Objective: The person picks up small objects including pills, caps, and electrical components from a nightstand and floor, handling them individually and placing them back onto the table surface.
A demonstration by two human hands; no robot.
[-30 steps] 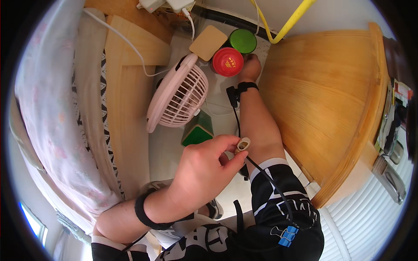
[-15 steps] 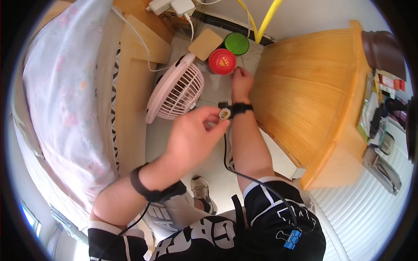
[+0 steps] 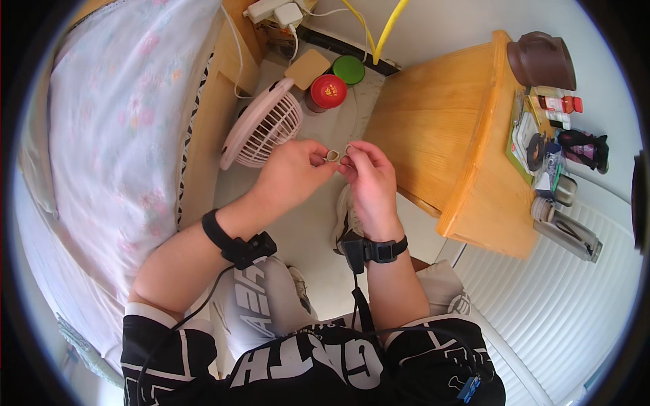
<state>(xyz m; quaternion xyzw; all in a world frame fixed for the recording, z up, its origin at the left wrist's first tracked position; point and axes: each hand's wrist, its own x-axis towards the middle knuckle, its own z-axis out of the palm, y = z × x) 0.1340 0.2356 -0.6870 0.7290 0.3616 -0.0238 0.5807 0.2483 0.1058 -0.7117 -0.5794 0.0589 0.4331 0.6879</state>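
Observation:
Both my hands meet in the middle of the view, fingertips almost touching. My left hand (image 3: 292, 166) is closed, pinching a small pale ring-shaped thing (image 3: 332, 155) between thumb and fingers. Close beside it, my right hand (image 3: 371, 179) is closed in a pinch on a thin, small loop (image 3: 347, 149); its exact kind is too small to tell. A pink fan (image 3: 264, 128) stands just beyond and left of my left hand. Farther off on the floor stand a red-lidded canister (image 3: 327, 92) and a green-lidded canister (image 3: 349, 70).
A bed with flowered bedding (image 3: 122, 128) lies along the left. On the right, a wooden cabinet (image 3: 433, 122) carries a dark brown pot (image 3: 542, 61) and several small items. A tan board-like thing (image 3: 307, 68), a white power strip (image 3: 264, 10) and yellow cables (image 3: 389, 30) are at the back.
My right hand has drawn back from beside the red-lidded canister to meet my left hand. My left hand has shifted slightly left and away from me, still pinching the pale ring-shaped thing.

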